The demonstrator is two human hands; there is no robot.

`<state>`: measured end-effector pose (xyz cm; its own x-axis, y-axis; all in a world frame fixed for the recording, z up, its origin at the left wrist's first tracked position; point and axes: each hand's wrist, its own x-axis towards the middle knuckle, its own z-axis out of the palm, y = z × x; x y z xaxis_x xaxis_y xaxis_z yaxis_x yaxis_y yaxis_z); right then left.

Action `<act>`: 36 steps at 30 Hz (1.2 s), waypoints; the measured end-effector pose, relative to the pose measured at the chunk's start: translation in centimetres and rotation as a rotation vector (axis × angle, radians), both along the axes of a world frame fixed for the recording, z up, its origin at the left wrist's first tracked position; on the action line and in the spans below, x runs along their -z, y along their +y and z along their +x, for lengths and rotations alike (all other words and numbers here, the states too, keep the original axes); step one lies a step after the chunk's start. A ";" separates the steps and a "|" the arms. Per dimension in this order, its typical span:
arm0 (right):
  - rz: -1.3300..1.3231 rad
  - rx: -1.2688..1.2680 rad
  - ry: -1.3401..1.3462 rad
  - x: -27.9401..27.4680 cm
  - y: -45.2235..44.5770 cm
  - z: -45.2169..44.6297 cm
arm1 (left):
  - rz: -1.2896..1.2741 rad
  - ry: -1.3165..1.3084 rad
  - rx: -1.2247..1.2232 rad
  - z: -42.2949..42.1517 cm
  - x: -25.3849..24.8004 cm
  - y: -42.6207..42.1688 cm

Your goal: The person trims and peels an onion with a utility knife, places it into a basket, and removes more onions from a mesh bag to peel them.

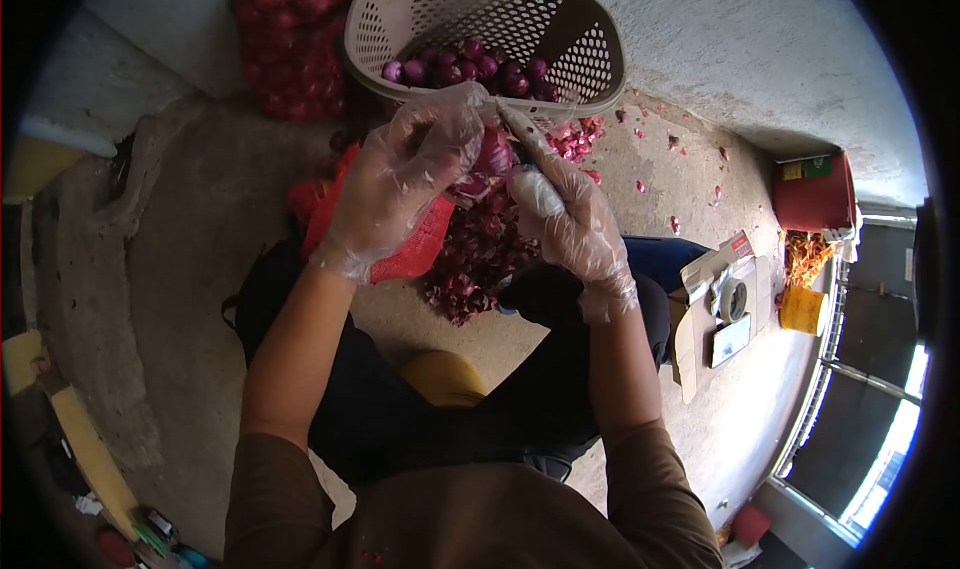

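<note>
Both my hands wear clear plastic gloves and are raised close together in front of the basket. My left hand point(405, 174) is closed around a red onion point(490, 157), which shows between the two hands. My right hand point(575, 209) is curled on the onion's other side, its index finger stretched toward it. A thin dark edge shows by the right fingers, but I cannot make out what it is. Below the hands lies a heap of dark red onion skins point(480, 259). A red mesh bag point(415, 244) lies partly behind my left wrist.
A perforated plastic basket point(610, 39) with several red onions point(470, 67) stands ahead. Left of it is a full red mesh sack point(290, 44). Cardboard point(690, 339) bearing a tape roll point(733, 299) and a phone point(731, 341) lies right. A red bucket point(815, 194) stands by the wall.
</note>
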<state>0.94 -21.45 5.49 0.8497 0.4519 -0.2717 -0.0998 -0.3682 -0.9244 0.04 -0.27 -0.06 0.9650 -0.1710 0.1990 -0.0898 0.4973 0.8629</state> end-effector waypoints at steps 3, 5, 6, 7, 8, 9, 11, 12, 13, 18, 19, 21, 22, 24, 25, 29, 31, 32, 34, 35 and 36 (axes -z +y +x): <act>0.082 0.029 0.135 -0.4 -0.4 0.1 | -0.003 0.009 -0.026 -0.3 -0.2 -0.5; 0.075 -0.022 0.128 -0.7 -0.7 0.1 | -0.002 0.026 -0.050 0.0 -0.2 -0.4; 0.087 -0.039 0.121 -0.8 -0.8 0.1 | -0.009 0.037 -0.039 0.2 -0.1 -0.2; 0.096 -0.053 0.113 -0.9 -0.8 0.1 | -0.016 0.049 -0.028 0.4 0.2 0.1; 0.100 -0.069 0.093 -0.9 -0.7 0.1 | -0.022 0.061 -0.016 0.4 0.3 0.3; 0.100 -0.085 0.075 -0.9 -0.6 0.1 | -0.038 0.082 -0.020 0.4 0.1 0.3; 0.095 -0.122 0.036 -0.8 -0.5 0.0 | -0.070 0.125 -0.025 0.0 -0.2 0.2; 0.089 -0.142 0.015 -0.7 -0.5 0.0 | -0.078 0.117 -0.002 -0.2 -0.1 0.2; 0.081 -0.162 -0.001 -0.6 -0.5 0.0 | -0.086 0.109 0.021 -0.3 0.0 0.2; 0.048 -0.150 0.019 -0.7 -0.6 0.0 | -0.166 0.176 0.043 -0.7 -0.1 0.0; 0.037 -0.142 0.030 -0.7 -0.6 0.0 | -0.155 0.167 0.049 -0.6 0.0 0.1; 0.107 -0.112 -0.046 -0.1 -0.5 -0.2 | -0.095 0.142 0.024 -0.5 0.1 0.1; 0.117 -0.072 0.018 -0.2 -0.5 -0.2 | -0.046 0.126 -0.007 -0.4 0.1 -0.1; 0.135 0.006 0.146 -0.9 -0.5 -0.3 | -0.049 0.116 -0.012 -0.2 0.2 -0.1; 0.118 0.025 0.147 -0.8 -0.6 -0.2 | -0.101 0.122 0.013 -0.1 0.3 0.1; 0.163 0.030 0.164 0.0 -1.2 0.0 | -0.195 0.106 0.031 0.4 0.5 -0.1; 0.233 -0.006 0.167 0.0 -1.1 -0.2 | -0.230 0.148 -0.013 0.2 0.1 -0.4; 0.263 -0.022 0.162 -0.3 -0.9 -0.3 | -0.246 0.170 -0.035 0.2 -0.3 -0.5; 0.289 -0.056 0.159 -0.2 -0.7 -0.5 | -0.327 0.220 -0.020 -0.1 -1.1 -0.7; 0.284 -0.076 0.161 0.1 -0.6 -0.5 | -0.367 0.245 -0.012 -0.1 -1.3 -0.7; 0.272 -0.082 0.155 0.2 -0.3 -0.5 | -0.381 0.246 0.013 -0.1 -1.0 -0.6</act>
<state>0.40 -21.79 5.29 0.7652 0.5911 -0.2551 -0.2274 -0.1226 -0.9661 -0.09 -0.86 0.89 0.9896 -0.1428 0.0154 0.1034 0.7832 0.6131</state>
